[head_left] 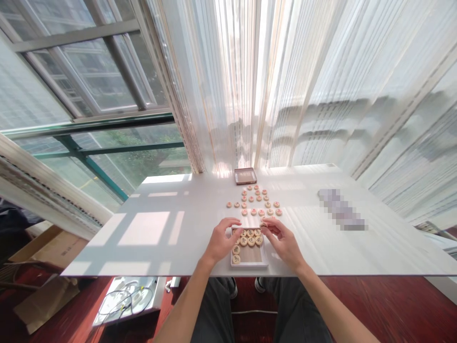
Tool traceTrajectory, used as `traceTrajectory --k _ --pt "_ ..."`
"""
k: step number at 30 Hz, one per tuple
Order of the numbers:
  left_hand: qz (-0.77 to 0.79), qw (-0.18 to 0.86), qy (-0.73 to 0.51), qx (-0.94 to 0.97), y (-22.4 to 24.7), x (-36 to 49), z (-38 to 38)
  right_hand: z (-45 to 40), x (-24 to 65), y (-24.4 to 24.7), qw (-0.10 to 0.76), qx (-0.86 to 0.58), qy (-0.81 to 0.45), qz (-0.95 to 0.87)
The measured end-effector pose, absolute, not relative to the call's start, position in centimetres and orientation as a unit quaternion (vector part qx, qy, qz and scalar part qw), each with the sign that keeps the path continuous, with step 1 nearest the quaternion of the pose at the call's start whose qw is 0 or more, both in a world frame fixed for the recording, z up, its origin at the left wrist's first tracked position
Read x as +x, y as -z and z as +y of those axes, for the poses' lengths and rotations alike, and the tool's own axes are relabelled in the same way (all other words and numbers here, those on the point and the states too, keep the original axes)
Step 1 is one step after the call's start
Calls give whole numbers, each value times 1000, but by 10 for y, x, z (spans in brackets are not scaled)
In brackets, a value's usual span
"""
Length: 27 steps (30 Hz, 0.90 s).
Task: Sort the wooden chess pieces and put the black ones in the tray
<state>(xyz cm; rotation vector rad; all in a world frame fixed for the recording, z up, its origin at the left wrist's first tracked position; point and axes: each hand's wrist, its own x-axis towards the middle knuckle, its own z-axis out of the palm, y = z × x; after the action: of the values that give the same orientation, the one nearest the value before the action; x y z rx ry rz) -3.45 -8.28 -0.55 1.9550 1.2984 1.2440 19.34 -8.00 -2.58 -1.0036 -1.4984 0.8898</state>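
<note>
A shallow open box (266,252) with a white rim stands near the table's front edge. Round wooden xiangqi pieces (243,241) with dark characters fill its top two rows and run down its left side; its lower right shows bare floor. My left hand (223,240) curves over the box's left edge, fingers apart and holding nothing, partly covering some pieces. At the upper right corner, my right hand (283,240) pinches one xiangqi piece (263,224) between thumb and fingers. Beyond the box lie several loose red-marked pieces (253,212), with a few dark-marked ones among them.
The box lid (245,176) lies at the back of the white table (200,228). A blurred-out object (341,209) is on the right. Curtains (243,95) hang behind the table. Cardboard (53,247) and a white box with cables (126,297) are on the floor at left.
</note>
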Motion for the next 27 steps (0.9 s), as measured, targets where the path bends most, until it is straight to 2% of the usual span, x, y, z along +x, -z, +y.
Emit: traceTrajectory --k 4,9,27 --pt "490 213 -431 727 19 -45 -88 -75 201 33 537 -420 -444 -581" --pt "501 207 -397 740 23 -48 -96 -71 203 34 515 -427 -469 -577" --pt "506 150 -369 765 25 -44 -100 -74 201 38 515 -452 -445 -576"
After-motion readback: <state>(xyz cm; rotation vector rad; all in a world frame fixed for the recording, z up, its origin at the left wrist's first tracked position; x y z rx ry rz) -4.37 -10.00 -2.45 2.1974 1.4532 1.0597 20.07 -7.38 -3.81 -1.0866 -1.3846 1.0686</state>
